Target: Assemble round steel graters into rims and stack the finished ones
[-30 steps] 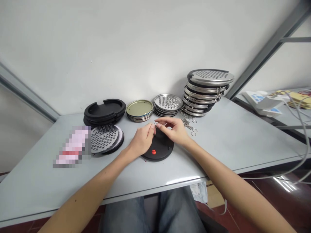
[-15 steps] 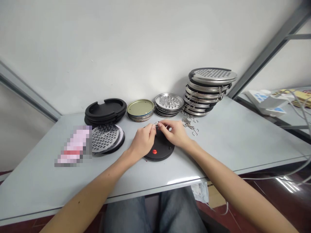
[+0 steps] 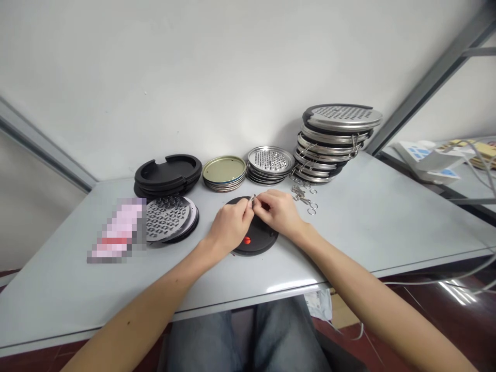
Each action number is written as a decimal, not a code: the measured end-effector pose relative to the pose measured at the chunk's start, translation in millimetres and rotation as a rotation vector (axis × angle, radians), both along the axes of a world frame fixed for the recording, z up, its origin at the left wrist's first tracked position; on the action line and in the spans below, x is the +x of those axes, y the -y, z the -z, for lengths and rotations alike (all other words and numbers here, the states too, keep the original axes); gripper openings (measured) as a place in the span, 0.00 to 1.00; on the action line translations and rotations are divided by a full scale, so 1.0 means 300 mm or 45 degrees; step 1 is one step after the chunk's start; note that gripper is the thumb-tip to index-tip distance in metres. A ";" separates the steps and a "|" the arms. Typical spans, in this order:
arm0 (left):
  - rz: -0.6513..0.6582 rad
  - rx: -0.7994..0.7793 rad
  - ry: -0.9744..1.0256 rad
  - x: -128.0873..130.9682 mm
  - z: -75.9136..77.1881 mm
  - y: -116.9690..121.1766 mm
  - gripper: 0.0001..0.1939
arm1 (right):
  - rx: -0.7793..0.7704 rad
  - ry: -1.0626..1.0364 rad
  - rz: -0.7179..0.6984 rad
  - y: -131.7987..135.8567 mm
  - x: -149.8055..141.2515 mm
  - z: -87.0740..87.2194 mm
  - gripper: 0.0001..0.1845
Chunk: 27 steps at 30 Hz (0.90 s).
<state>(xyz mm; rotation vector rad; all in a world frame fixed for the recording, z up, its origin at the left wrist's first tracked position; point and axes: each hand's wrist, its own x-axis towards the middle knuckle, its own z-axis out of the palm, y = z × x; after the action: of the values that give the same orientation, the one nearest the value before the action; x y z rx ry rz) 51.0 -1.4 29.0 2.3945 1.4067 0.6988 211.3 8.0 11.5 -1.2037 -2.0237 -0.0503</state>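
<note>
My left hand (image 3: 233, 221) is closed, its thumb and forefinger pinching a small shiny metal piece (image 3: 251, 199) that looks like a ring or clip. Against it, my right hand (image 3: 279, 211) is also closed, fingertips pressed to the same piece; the fingers hide most of it. Just below both hands, a round black disc (image 3: 259, 242) lies on the table, bearing an orange-red spot (image 3: 247, 240). To the right of my right hand lie several loose metal rings and clips (image 3: 304, 196).
Along the wall stand black round holders (image 3: 167, 173), gold-green lids (image 3: 223, 169), silver grater discs (image 3: 270, 161) and a tall stack of assembled graters (image 3: 337, 139). More grater plates (image 3: 168, 219) lie at left beside a blurred pink item (image 3: 122, 227). A white device (image 3: 430, 157) and cables are at right.
My two hands have moved slightly right and closer together around the small metal piece, which has turned more upright. The view has tilted a little.
</note>
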 end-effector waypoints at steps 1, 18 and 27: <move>0.004 -0.002 0.018 -0.001 0.001 -0.001 0.14 | -0.007 0.021 -0.002 0.000 0.001 -0.003 0.15; -0.023 -0.036 0.057 -0.002 0.004 -0.003 0.16 | -0.180 0.148 0.016 0.004 0.043 -0.060 0.14; 0.003 -0.004 0.129 -0.030 -0.005 -0.015 0.17 | -0.451 -0.071 -0.250 -0.007 0.074 -0.059 0.17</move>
<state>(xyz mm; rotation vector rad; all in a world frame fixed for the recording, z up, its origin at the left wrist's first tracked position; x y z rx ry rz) 42.1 3.2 30.5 2.3237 1.3627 0.8046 233.5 10.1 29.3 -1.1923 -2.1491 0.4492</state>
